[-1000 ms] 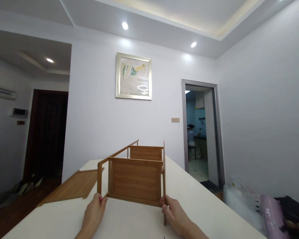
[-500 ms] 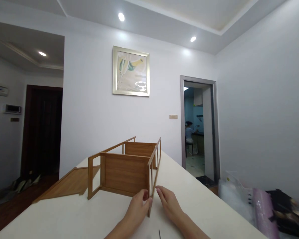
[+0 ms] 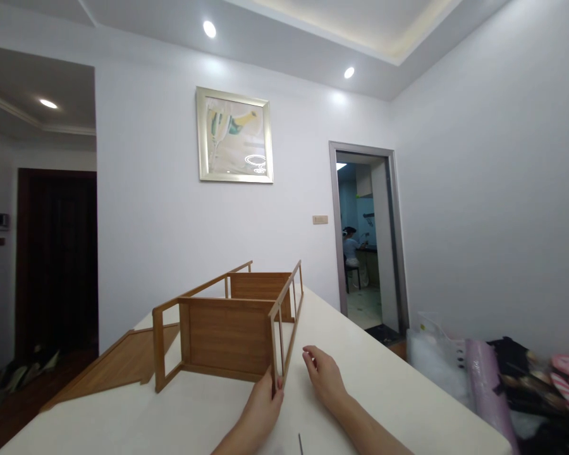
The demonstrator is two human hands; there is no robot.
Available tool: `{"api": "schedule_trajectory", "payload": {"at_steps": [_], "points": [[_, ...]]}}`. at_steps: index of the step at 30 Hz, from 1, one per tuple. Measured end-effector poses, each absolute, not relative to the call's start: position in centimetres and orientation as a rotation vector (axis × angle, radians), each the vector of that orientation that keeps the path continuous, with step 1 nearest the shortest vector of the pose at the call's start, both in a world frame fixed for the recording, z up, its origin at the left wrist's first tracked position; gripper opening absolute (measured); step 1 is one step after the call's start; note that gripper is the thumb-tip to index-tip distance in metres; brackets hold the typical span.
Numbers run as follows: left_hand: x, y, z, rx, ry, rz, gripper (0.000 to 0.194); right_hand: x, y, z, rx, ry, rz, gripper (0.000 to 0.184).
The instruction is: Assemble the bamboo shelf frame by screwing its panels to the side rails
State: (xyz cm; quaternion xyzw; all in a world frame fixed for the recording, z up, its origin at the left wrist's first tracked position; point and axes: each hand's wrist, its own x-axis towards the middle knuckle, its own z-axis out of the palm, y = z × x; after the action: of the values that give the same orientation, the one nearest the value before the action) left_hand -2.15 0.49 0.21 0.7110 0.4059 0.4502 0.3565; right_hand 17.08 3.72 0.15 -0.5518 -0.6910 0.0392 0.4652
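A brown wooden shelf rack (image 3: 230,338) lies on its side on the white table (image 3: 208,414), its side frames joined by upright-standing shelf boards. My left hand (image 3: 260,407) is closed around the near right end of the rack's side frame, thumb on the outer face. Just right of that frame, apart from it, my right hand (image 3: 327,379) hovers with thumb and fingertips pinched together. Whatever the pinch may hold is too small to make out. A thin dark rod (image 3: 300,443) lies on the table between my forearms, its lower end cut off by the view.
A flat wooden panel (image 3: 118,366) lies on the table's left side. Beyond the right edge are a pink-purple roll (image 3: 486,385), clear plastic wrapping (image 3: 439,366) and a pile of dark and striped fabric. A person (image 3: 353,249) sits beyond the doorway (image 3: 398,253).
My right hand has drawn slightly away from the side frame. My left hand has closed more firmly round the frame's near end. The view has turned a little right.
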Motion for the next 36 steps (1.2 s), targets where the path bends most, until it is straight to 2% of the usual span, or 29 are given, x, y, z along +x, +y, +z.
{"api": "schedule_trajectory", "payload": {"at_steps": [3,10,16,25,29,34,36], "points": [[-3.2,0.0,0.0,1.802,0.990,1.103,0.016,17.5,4.1,0.0,-1.388,-1.643,0.063,0.035],[-6.3,-1.5,-0.1,1.729,0.871,0.965,0.021,18.6,5.2,-0.4,-1.417,-1.514,-0.008,0.036],[-10.2,-3.3,2.2,1.701,0.857,0.838,0.020,20.2,6.3,-0.9,-1.483,-1.403,-0.196,0.037],[-18.1,-3.2,4.7,1.654,1.032,0.673,0.019,20.7,6.6,-1.4,-1.583,-1.558,-0.145,0.042],[-21.8,-2.0,4.1,1.610,1.181,0.703,0.020,20.3,6.2,-1.4,-1.591,-1.713,-0.108,0.036],[-25.5,-1.1,3.1,1.502,1.367,0.819,0.018,19.0,5.1,-0.8,-1.578,-1.879,-0.167,0.046],[-26.2,-1.1,3.1,1.467,1.398,0.844,0.018,18.6,4.6,-0.3,-1.568,-1.959,-0.231,0.042]]}}
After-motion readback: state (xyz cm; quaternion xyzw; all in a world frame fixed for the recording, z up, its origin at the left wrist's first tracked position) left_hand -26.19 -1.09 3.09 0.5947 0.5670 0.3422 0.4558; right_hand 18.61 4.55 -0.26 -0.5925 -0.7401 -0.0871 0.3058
